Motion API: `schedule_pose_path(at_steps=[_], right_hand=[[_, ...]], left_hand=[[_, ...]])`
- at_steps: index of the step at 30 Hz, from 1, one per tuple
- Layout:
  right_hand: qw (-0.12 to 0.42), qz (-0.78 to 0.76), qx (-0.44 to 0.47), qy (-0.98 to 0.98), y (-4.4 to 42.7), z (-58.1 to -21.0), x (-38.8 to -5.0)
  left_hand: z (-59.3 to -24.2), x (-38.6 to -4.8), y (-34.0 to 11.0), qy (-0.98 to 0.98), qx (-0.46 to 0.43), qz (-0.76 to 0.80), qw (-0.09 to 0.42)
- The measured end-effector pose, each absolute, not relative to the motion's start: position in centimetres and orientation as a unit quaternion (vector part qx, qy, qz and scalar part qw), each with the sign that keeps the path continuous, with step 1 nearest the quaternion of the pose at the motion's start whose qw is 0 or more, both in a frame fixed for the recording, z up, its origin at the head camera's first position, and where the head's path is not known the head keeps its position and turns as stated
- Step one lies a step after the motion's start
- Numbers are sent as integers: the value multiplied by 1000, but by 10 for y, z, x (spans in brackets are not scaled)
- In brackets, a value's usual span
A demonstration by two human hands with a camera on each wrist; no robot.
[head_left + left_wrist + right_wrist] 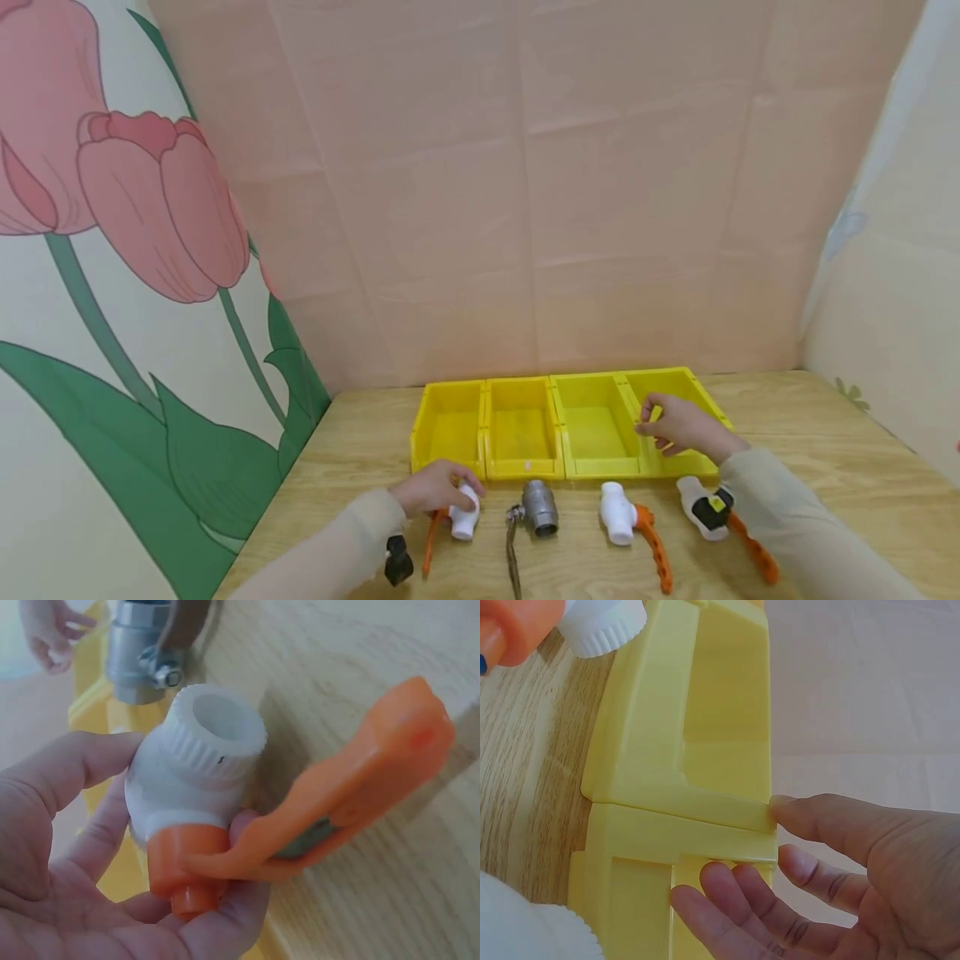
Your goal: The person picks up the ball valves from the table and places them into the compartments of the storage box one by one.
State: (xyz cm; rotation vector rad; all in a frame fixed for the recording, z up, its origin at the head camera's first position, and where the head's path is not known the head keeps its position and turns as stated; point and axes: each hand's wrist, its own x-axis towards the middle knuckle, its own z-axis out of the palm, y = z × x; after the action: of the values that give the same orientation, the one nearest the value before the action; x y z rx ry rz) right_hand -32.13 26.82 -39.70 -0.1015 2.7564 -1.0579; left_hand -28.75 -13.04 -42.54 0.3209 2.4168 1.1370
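Note:
At the left, my left hand grips a white valve; the left wrist view shows thumb and fingers round the white valve body and its orange handle pointing away from the palm. My right hand is over the two rightmost yellow bins, holding nothing. In the right wrist view its fingers are loosely bent beside the divider between bins, with the thumb tip at the rim; whether it touches cannot be told.
A metal valve lies right of the left hand. Further right are a white valve with an orange handle and another white valve near the right sleeve, with a black and yellow piece over it. Four yellow bins stand in a row behind.

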Motion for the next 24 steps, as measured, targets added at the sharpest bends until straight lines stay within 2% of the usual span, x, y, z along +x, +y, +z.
schedule_pose_path(at_steps=[6,18,24], right_hand=[[95,-356,-31,929,269,-398,-322],[99,-362,-30,926,268,-396,-322],[97,-367,-30,925,268,-399,-324]], left_hand=[[-407,-299,-133,854,115,449,238],[-317,-346,-132,853,129,458,215],[-289,-373,-128,837,113,497,200]])
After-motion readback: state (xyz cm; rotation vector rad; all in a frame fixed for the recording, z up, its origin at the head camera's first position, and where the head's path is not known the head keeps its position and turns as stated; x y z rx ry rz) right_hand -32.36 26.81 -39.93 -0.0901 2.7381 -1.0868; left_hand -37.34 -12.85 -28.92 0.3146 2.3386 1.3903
